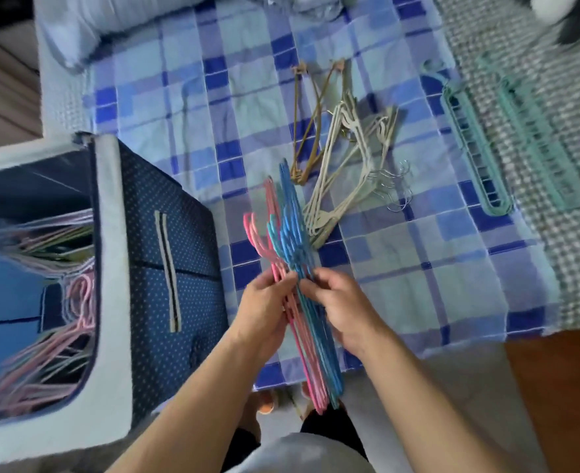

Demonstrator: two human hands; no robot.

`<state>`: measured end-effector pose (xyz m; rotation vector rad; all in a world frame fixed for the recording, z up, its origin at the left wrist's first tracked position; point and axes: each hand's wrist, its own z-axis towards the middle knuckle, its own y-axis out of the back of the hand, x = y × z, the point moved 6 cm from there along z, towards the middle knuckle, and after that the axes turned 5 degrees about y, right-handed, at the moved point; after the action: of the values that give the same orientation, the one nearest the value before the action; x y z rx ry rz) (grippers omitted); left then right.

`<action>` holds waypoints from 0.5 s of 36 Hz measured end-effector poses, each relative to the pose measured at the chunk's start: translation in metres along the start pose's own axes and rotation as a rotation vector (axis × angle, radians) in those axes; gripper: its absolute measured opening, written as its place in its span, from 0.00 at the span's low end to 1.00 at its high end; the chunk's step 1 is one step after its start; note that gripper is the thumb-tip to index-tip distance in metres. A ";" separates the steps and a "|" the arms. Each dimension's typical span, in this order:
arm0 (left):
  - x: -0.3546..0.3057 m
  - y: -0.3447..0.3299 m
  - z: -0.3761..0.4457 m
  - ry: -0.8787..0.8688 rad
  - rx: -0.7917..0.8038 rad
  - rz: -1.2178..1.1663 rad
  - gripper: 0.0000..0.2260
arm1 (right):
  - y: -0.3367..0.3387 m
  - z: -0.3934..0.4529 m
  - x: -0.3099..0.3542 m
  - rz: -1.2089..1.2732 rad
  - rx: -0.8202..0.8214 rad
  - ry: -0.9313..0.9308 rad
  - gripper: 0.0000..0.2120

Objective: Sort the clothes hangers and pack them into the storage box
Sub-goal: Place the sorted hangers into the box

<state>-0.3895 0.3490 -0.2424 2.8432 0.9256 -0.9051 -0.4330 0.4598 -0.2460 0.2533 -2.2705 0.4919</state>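
Pink-and-blue hanger bundle (293, 268) clasped between left hand (264, 308) and right hand (341, 308).

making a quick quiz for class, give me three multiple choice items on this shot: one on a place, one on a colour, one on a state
1. Where do the beige hangers lie?
A. on the checked sheet
B. in the box
C. on the floor

2. The bundle of hangers in the hands is
A. green and brown
B. pink and blue
C. white

3. The storage box is
A. zipped shut
B. open and empty
C. open with hangers inside

Key: 1 A, they rest on the sheet; 2 B, pink and blue wires show; 3 C, pastel hangers show inside.
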 end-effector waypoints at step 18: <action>-0.182 -0.031 -0.208 -0.503 0.233 0.146 0.09 | -0.083 -0.133 0.212 -0.086 0.060 0.487 0.08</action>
<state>-0.4173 0.3167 0.0320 2.5898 0.5759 -1.6891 -0.4601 0.4354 0.0148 0.2309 -1.7663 0.5134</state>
